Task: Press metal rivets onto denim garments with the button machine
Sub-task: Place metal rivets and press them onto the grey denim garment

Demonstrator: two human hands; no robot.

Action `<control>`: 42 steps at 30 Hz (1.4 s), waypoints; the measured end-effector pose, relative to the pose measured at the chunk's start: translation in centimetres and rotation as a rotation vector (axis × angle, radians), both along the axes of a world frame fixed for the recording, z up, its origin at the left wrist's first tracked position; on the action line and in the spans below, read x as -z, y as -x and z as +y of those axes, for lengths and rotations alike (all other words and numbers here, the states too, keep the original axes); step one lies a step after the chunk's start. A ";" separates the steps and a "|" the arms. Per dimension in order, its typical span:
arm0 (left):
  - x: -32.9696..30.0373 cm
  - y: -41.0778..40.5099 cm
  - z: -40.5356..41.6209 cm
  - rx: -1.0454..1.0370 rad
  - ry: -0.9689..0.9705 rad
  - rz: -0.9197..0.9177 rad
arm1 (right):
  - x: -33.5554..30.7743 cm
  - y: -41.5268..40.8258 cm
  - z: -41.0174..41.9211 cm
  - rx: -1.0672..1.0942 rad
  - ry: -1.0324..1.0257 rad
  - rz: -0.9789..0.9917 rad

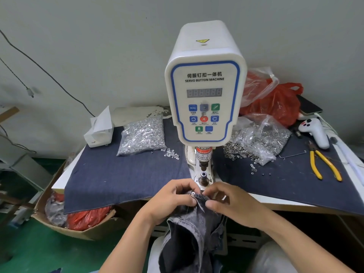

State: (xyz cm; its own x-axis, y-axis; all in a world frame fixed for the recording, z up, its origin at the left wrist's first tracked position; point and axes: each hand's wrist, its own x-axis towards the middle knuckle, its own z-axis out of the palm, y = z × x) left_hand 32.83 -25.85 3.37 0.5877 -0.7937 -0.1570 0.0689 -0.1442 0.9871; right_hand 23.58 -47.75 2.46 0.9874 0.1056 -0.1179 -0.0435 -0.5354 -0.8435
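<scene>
— Denim first: we have the dark garment (194, 229) bunched between both hands just in front of the button machine (204, 85), most of it hanging off the table edge toward our lap.

— And the grip?

— Our left hand (173, 198) has its fingers curled round the folded edge, pinching it beside a small metal rivet (193, 193) that sits on the fabric. Our right hand (226, 201) pinches the same edge from the other side, thumb pressed on the cloth. Neither hand is free.

— Where is the rivet relative to the die?

— Near, but not on it. The lower die (203, 177) stands just beyond our fingertips, with the punch (203, 164) above it.

— So what can go wrong?

— Our fingers are close to the rivet. If we slide the cloth forward without shifting the grip back, they end up under the punch; the label there warns of exactly that. Also, the hanging weight of the garment could drag the edge off centre, so the rivet would set crooked. And the fold is thick; if layers bunch, we judge the press may not close cleanly.

— Whether the rivet is already fixed?

— We cannot tell.
</scene>
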 end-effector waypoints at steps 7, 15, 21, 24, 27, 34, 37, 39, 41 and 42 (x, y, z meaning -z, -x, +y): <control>-1.1 0.8 -0.7 -0.110 0.129 0.137 | 0.5 0.1 -0.7 0.062 0.074 -0.313; -1.2 1.5 -1.2 -0.086 0.104 0.119 | 0.7 0.8 -0.4 0.099 -0.184 -0.355; -1.6 1.4 -1.0 -0.056 0.092 0.069 | 0.6 0.8 -0.3 0.025 -0.194 -0.291; -1.3 1.0 -0.8 -0.047 0.079 0.031 | 0.2 0.8 -0.6 -0.066 -0.207 -0.163; -0.9 0.4 0.1 -0.047 0.092 0.110 | 0.0 0.3 -1.7 -0.237 0.043 -0.017; 0.4 -1.1 1.3 0.015 -0.365 -0.293 | -0.4 -1.1 -4.6 -0.215 0.047 0.070; 0.3 -1.5 1.4 0.091 -0.465 -0.399 | 0.1 -1.8 -4.5 -0.238 0.007 0.056; 0.1 -2.3 1.6 0.087 -0.501 -0.461 | 0.4 -2.0 -4.6 -0.239 -0.015 0.067; 0.3 -3.8 1.5 -0.101 -0.509 -0.522 | 0.6 -2.2 -4.9 -0.233 -0.025 0.101; 0.7 -4.8 1.4 -0.255 -0.530 -0.559 | 0.7 -2.4 -4.9 -0.234 -0.013 0.114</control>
